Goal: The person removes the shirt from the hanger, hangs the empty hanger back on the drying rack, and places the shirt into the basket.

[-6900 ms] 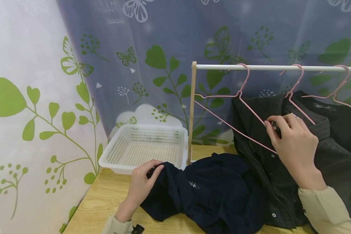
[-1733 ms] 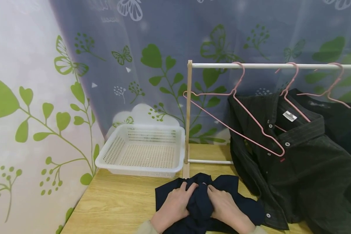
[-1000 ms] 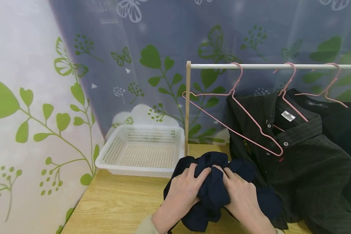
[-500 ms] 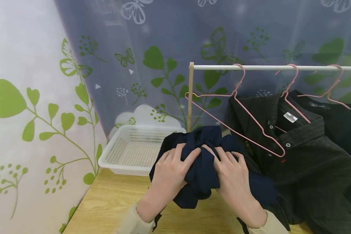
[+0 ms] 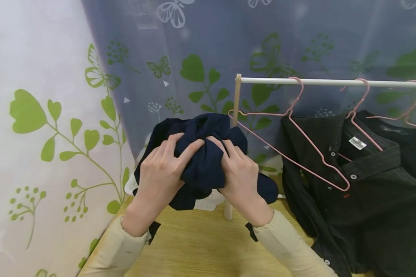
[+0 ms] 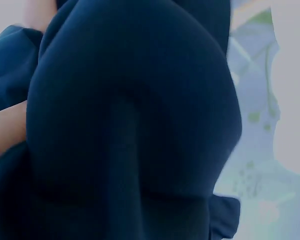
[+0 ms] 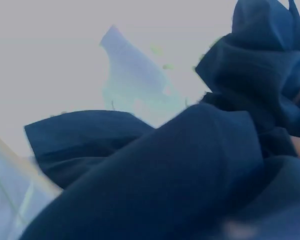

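Note:
A bunched navy blue garment is held up off the table in both hands, in front of the rack's left post. My left hand grips its left side, thumb and fingers curled into the cloth. On the other side my right hand holds it the same way. Dark blue folds of the garment fill most of the left wrist view. In the right wrist view its loose parts hang out to the side. Behind the cloth, the white basket is mostly hidden.
A white rail on a wooden post carries several pink hangers. The leftmost hanger is bare. A dark button shirt hangs at the right, with a black garment behind it. Below lies the wooden table.
Earlier the left hand held the spread garment and the right touched the bare hanger. Since then both hands have bunched the garment, lifted it off the table and carried it left over the basket.

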Available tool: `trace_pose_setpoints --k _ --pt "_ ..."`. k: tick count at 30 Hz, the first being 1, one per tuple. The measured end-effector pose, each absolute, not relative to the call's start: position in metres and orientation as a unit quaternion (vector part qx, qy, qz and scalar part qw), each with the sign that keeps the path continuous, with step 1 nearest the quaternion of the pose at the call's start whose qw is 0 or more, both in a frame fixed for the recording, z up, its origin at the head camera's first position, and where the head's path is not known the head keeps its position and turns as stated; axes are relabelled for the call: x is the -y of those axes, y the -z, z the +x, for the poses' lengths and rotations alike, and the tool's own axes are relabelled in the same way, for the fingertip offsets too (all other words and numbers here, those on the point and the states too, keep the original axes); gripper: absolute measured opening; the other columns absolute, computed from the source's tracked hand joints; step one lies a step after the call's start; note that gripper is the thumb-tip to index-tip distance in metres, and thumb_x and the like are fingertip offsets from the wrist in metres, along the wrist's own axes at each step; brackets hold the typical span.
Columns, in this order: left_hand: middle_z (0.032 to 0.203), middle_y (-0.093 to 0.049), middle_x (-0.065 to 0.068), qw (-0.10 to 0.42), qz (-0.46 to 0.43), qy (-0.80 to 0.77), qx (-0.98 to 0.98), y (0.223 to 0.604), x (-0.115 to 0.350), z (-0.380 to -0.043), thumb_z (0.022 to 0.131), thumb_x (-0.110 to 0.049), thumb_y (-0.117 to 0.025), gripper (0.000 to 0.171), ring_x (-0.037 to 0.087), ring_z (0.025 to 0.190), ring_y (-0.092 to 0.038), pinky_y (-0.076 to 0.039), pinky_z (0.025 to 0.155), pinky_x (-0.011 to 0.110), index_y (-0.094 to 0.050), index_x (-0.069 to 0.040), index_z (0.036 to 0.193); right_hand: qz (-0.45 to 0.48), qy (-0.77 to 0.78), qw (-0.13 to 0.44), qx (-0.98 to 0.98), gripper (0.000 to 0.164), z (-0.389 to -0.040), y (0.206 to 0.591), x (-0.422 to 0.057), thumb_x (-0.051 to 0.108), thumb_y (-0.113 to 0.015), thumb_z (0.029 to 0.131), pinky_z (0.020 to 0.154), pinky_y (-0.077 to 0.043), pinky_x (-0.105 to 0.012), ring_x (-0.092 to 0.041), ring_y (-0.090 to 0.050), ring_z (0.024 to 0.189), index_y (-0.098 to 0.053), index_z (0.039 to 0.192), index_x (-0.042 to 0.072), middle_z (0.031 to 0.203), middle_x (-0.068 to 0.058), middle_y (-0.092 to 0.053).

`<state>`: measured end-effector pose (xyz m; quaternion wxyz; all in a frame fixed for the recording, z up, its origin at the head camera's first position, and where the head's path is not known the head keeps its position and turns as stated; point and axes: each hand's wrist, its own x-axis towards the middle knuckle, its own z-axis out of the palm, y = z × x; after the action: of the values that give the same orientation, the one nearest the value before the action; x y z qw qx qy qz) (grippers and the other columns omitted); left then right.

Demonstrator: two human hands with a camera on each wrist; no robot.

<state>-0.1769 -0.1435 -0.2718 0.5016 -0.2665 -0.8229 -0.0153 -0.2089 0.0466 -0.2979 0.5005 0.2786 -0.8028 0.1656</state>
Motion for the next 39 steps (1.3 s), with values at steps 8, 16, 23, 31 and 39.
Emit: trace_pose_setpoints --k 8,16,23,31,39 --pt "0.123 -0.061 0.025 0.517 -0.239 -0.019 0.822 0.267 0.168 -0.196 0.085 -0.007 -0.082 0.055 0.039 0.096 -0.065 -0.059 0.075 0.047 -0.064 -0.023 0.135 0.271 -0.385 0.48 0.74 0.029 -0.256 0.326 0.008 0.017 -0.067 0.098 0.056 -0.054 -0.035 -0.025 -0.067 0.08 -0.065 0.126 0.009 0.119 -0.009 -0.067" --pt "0.126 -0.061 0.019 0.478 -0.244 -0.013 0.844 0.315 0.173 -0.251 0.089 -0.012 -0.079 0.049 0.035 0.101 -0.066 -0.059 0.078 0.044 -0.065 -0.024 0.134 0.205 -0.463 0.42 0.753 0.034 -0.301 0.396 0.026 0.015 -0.066 0.1 0.082 -0.057 -0.04 -0.027 -0.066 0.103 -0.057 0.131 0.003 0.13 -0.013 -0.06" --pt "0.128 -0.06 0.017 0.398 -0.24 -0.021 0.885 0.37 0.186 -0.294 0.079 -0.008 -0.088 0.058 0.033 0.103 -0.065 -0.058 0.082 0.042 -0.065 -0.021 0.13 0.245 -0.456 0.217 0.828 0.066 -0.32 0.437 0.01 0.015 -0.073 0.095 0.092 -0.052 -0.049 -0.036 -0.055 0.121 -0.039 0.152 0.015 0.15 -0.016 -0.039" --pt "0.13 -0.06 0.016 0.299 -0.213 -0.041 0.929 0.426 0.2 -0.318 0.083 -0.001 -0.082 0.053 0.033 0.108 -0.064 -0.057 0.086 0.044 -0.066 -0.023 0.13 0.285 -0.287 0.124 0.906 0.078 -0.309 0.444 -0.02 0.021 -0.074 0.095 0.1 -0.049 -0.056 -0.044 -0.05 0.13 -0.028 0.159 0.014 0.152 -0.023 -0.037" --pt "0.14 -0.057 0.017 0.153 -0.169 -0.037 0.973 0.446 0.206 -0.325 0.087 -0.006 -0.08 0.057 0.035 0.116 -0.063 -0.053 0.093 0.051 -0.062 -0.02 0.14 0.347 -0.14 0.065 0.925 0.057 -0.293 0.446 -0.023 0.059 -0.041 0.104 0.111 -0.036 -0.061 -0.031 -0.042 0.143 -0.042 0.155 0.034 0.16 -0.002 -0.04"
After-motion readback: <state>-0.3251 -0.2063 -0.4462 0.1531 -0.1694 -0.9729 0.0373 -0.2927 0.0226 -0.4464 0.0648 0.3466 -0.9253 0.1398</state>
